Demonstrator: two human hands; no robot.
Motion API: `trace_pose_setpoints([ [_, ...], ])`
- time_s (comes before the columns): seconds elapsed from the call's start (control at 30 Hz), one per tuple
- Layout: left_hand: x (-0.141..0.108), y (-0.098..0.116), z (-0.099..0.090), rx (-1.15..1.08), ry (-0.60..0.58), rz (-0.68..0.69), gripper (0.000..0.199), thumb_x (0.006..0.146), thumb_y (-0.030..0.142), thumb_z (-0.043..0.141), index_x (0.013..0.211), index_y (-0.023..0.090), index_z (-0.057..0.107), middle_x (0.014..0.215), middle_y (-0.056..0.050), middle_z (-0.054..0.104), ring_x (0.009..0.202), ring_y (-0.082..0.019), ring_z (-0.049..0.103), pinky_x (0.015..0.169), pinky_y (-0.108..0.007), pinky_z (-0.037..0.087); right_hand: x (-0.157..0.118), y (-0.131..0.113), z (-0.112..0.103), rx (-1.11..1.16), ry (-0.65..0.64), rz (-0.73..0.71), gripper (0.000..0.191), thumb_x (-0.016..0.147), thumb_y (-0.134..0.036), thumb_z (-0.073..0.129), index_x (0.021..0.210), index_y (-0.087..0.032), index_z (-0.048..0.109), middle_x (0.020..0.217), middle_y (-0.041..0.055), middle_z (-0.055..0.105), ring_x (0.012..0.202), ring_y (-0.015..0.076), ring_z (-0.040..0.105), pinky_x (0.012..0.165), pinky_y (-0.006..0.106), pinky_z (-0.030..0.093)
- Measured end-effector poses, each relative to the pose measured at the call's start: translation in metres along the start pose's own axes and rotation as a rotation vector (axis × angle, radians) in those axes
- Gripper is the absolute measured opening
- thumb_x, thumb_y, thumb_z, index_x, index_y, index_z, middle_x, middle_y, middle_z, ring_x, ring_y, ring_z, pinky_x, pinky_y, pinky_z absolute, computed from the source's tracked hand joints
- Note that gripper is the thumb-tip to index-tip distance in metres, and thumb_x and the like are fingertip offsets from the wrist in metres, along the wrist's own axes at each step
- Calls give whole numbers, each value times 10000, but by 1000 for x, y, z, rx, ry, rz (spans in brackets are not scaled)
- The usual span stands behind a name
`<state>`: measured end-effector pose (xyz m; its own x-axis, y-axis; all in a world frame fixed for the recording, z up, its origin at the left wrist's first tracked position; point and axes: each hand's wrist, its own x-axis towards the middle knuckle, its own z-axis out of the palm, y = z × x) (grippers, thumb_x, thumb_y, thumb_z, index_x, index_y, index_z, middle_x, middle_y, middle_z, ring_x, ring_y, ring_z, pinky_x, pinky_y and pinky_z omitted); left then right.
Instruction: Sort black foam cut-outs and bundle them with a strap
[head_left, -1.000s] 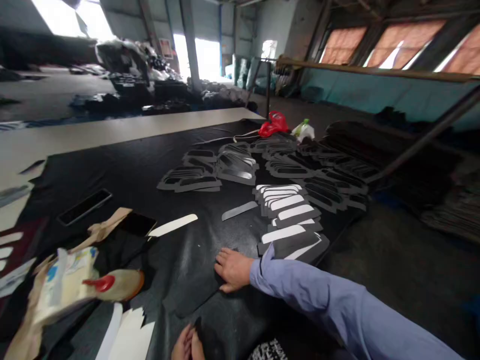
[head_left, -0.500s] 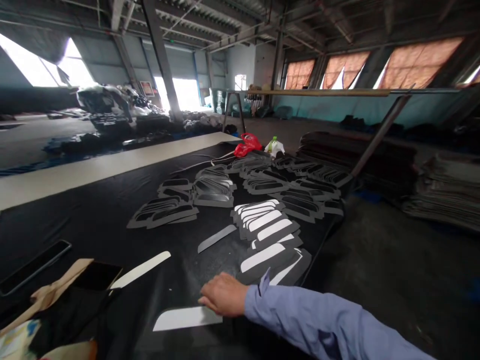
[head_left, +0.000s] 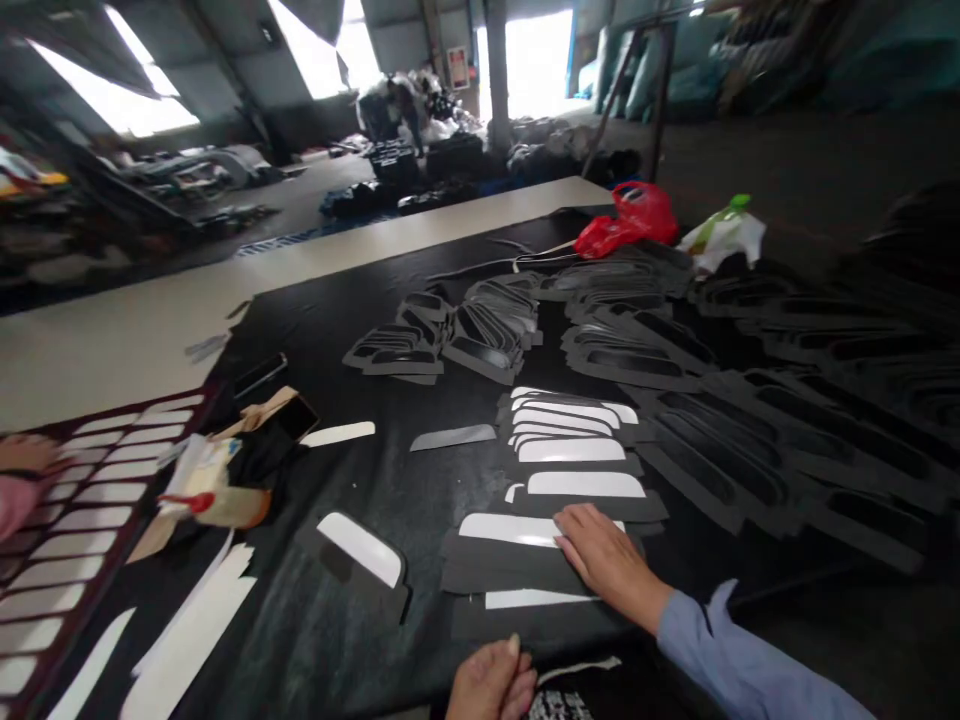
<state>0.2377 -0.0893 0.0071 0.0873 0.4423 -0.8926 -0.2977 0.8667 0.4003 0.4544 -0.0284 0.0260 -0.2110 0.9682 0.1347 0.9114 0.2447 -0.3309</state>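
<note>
At the near edge of the black table cover (head_left: 300,640), a dark grey panel (head_left: 517,570) with a white strip (head_left: 502,528) along its far side lies flat under your right hand (head_left: 604,560). That hand is spread low, its fingers nearly straight and close together, the tips touching the strip. Your left hand (head_left: 491,680) is folded in, thumb against the fingers, well below the panel; whether anything is tucked in it, you cannot tell from this view. Just beyond the panel, an overlapping row of panels with white strips (head_left: 577,450) runs away from you. To its left, apart from the row, one more white-stripped panel (head_left: 375,590) sits at a slant, and a loose grey strip (head_left: 454,437) lies farther up. Farther left stand a bottle with a red cap (head_left: 236,507) and a maroon frame (head_left: 96,590) of white strips, where a co-worker's hand (head_left: 30,455) shows. Past the dark piles (head_left: 405,345) sits a red bag (head_left: 637,215).
</note>
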Motion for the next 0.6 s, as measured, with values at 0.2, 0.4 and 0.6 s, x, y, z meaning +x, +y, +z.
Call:
trace_pose_setpoints([
  [0.2,1,10,34,-219,113,143,379,512,330,831,688,113,576,696,-78,649,672,-160,644,667,-247,516,1,10,9,30,-9,-124,132,835,-140,484,936,-184,555,890,68,567,847,212,515,696,321,437],
  [0.4,11,14,43,-309,206,216,247,633,214,763,702,148,535,649,18,567,606,-86,600,675,-220,511,1,14,2,38,-49,-119,126,836,-135,493,932,-189,554,891,62,580,865,206,509,720,315,423],
  [0.6,9,18,51,-368,215,180,216,697,250,709,762,159,525,746,2,563,632,-95,604,726,-265,520,2,-5,5,14,-59,-28,192,846,-181,502,1032,-178,551,853,64,584,859,219,505,737,338,404],
])
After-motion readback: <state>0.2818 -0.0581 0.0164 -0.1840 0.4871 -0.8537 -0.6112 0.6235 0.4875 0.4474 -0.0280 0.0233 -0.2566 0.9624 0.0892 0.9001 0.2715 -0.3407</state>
